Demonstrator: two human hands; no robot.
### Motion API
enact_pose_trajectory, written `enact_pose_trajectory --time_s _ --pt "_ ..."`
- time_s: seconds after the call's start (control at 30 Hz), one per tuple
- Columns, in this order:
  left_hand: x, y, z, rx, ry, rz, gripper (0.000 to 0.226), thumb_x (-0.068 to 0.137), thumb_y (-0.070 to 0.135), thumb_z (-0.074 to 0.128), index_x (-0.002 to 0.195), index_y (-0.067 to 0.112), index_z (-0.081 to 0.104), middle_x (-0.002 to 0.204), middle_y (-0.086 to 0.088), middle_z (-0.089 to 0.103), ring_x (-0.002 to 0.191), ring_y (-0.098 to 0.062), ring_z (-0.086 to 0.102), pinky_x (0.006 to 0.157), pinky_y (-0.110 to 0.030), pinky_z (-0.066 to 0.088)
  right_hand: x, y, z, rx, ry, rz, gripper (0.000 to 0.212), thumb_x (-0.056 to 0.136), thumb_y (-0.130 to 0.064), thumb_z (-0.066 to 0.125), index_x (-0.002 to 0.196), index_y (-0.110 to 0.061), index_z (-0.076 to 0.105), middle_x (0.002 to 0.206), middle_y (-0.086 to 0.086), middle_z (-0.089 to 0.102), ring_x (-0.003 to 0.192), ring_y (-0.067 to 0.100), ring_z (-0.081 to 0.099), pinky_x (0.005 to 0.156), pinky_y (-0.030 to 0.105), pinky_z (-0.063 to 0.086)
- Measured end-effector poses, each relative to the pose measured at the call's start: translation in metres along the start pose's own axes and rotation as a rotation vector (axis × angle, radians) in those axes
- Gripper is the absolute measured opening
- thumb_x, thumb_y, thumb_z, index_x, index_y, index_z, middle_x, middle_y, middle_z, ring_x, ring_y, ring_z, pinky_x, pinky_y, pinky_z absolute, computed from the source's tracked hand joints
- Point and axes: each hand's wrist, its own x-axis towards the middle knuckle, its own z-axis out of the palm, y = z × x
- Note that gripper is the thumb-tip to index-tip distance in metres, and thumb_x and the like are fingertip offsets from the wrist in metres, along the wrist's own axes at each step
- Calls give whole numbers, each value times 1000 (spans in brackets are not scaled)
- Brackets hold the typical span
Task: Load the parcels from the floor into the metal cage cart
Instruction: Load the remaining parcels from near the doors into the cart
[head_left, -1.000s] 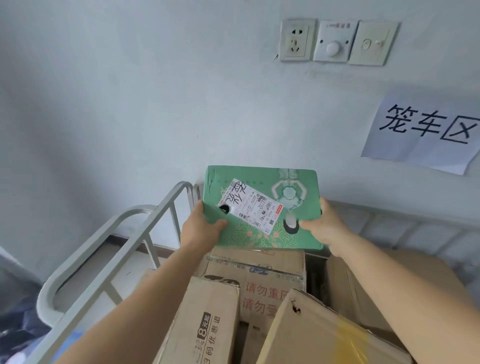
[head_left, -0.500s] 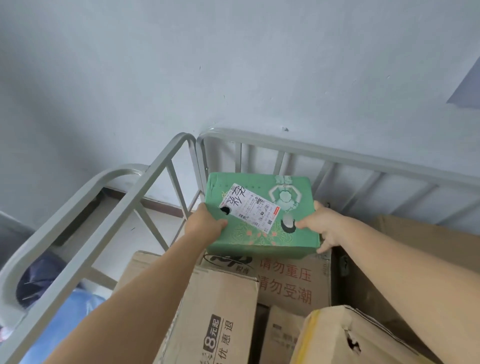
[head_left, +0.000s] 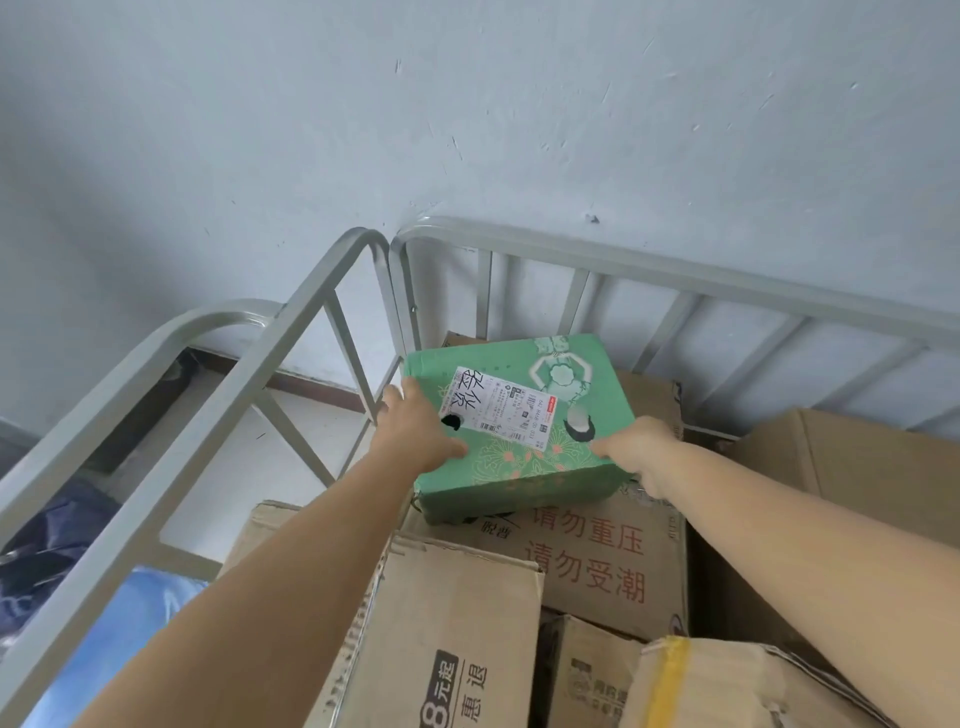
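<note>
A: Where is the green parcel (head_left: 519, 415)?

B: In the far left corner of the metal cage cart (head_left: 649, 270), tilted, resting on or just above a brown carton (head_left: 597, 551); left hand (head_left: 415, 431) and right hand (head_left: 641, 449) each grip a near corner, fingers curled over the edge.

A: The risk?

B: Released while tilted, it may slide toward the rails; fingers could be pinched beneath.

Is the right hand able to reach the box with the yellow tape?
Probably yes. The yellow-taped box lies uncovered just under that forearm, but the right hand holds the green parcel and must let go first.
</note>
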Motion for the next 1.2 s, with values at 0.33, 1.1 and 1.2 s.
enact_pose_trajectory --time_s 0.33,1.1,1.2 --pt "38 -5 -35 462 -35 319 132 57 72 74 155 21 1 160 -6 4 148 -27 -7 118 -55 0 1 -10 16 358 -80 68 42 88 0 67 127 3 53 134 19 55 112 35 63 97 44 52" --pt "-77 -3 -38 186 73 198 95 84 64 55 152 10 16 147 -15 37 136 -32 34 111 -43 33 -106 -51 7 -112 -285 -319 64 93 -35 63 147 -12 35 138 8 52 117 27 57 94 34 47" --pt "-139 25 -44 -9 68 347 84 91 57 50 154 14 13 152 -8 34 139 -26 31 111 -39 29 -145 -35 -31 -103 -180 -452 69 94 -40 60 151 -16 31 151 2 40 133 21 45 102 30 39"
